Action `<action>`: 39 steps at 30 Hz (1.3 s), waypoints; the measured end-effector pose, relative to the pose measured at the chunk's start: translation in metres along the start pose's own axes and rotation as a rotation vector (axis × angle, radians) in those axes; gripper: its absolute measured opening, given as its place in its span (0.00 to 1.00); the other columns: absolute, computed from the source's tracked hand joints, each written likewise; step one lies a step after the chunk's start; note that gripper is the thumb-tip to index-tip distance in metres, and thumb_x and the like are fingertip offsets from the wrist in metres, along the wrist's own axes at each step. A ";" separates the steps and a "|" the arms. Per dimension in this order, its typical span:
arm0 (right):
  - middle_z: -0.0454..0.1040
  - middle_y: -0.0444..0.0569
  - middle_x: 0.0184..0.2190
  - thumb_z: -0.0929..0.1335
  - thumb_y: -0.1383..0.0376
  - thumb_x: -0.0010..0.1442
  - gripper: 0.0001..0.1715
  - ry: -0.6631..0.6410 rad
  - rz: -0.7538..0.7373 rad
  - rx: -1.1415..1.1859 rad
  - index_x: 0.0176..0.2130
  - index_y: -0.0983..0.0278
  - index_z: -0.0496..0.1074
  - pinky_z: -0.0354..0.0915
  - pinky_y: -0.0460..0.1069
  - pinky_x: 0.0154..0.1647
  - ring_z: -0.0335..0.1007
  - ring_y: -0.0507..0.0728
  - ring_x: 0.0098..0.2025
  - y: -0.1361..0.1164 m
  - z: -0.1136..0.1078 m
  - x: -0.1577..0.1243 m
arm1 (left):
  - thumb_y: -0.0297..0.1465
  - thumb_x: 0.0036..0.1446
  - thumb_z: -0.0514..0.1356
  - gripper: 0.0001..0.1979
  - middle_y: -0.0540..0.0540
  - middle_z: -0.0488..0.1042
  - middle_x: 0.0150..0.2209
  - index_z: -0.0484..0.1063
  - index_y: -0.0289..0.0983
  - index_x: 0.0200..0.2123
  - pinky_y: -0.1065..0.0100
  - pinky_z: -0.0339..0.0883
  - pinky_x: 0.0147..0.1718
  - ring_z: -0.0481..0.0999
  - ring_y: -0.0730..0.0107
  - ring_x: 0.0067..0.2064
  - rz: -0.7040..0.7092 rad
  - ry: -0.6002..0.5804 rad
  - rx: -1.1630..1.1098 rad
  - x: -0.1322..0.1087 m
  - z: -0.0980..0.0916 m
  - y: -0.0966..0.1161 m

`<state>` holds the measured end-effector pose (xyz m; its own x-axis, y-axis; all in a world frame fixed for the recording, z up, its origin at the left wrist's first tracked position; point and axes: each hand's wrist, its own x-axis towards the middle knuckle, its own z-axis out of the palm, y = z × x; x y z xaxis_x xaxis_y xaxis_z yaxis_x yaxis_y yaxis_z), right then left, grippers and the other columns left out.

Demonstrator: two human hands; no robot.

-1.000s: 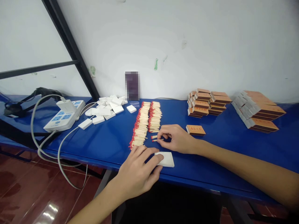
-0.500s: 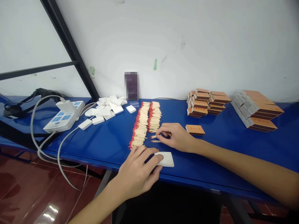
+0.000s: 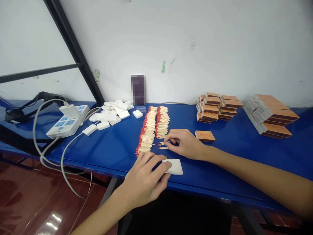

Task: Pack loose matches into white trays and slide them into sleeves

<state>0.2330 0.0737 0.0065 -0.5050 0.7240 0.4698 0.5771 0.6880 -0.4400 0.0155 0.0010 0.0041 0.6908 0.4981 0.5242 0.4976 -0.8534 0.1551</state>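
pinning white tray (image 3: 177,167) to desk (image 3: 110,148) under left hand (image 3: 144,182) fingers, steady | pinching loose matches (image 3: 161,145) in right hand (image 3: 187,143) fingers beside match rows (image 3: 152,127)

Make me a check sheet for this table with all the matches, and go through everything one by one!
Surface: blue table, with things lined up along the back.
Job's things: two rows of red-tipped matches; a few loose matches; white tray; one orange matchbox lying alone.
Clutter: pile of white trays; matchbox stacks at the back right; blurred dark object at the back.
Hands: left hand grips the white tray at the near edge; right hand pinches the loose matches.
Cables: power strip with grey cables drooping over the edge.
Surroundings: white wall, black metal frame, shiny red floor.
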 end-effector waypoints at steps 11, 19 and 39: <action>0.60 0.39 0.20 0.67 0.71 0.56 0.06 -0.005 -0.005 -0.011 0.28 0.64 0.72 0.52 0.45 0.26 0.56 0.48 0.24 -0.005 -0.001 -0.002 | 0.27 0.64 0.57 0.10 0.42 0.75 0.48 0.70 0.36 0.48 0.56 0.65 0.44 0.69 0.59 0.44 -0.001 0.001 0.014 0.000 0.000 0.000; 0.59 0.39 0.21 0.66 0.70 0.56 0.06 -0.031 -0.020 0.022 0.27 0.64 0.69 0.52 0.45 0.26 0.54 0.48 0.23 -0.007 -0.004 -0.002 | 0.28 0.64 0.56 0.09 0.42 0.76 0.47 0.70 0.37 0.47 0.57 0.67 0.44 0.70 0.59 0.44 0.000 0.007 0.028 0.002 -0.002 0.001; 0.62 0.41 0.22 0.65 0.68 0.60 0.08 0.016 0.091 -0.039 0.31 0.64 0.74 0.52 0.47 0.28 0.57 0.50 0.24 -0.001 0.000 0.001 | 0.28 0.64 0.55 0.09 0.41 0.76 0.47 0.70 0.37 0.47 0.58 0.66 0.43 0.70 0.60 0.43 0.002 0.006 0.023 0.002 -0.002 0.001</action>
<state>0.2321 0.0736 0.0070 -0.4395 0.7822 0.4416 0.6449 0.6170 -0.4511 0.0162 0.0007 0.0066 0.6889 0.4949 0.5296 0.5077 -0.8509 0.1348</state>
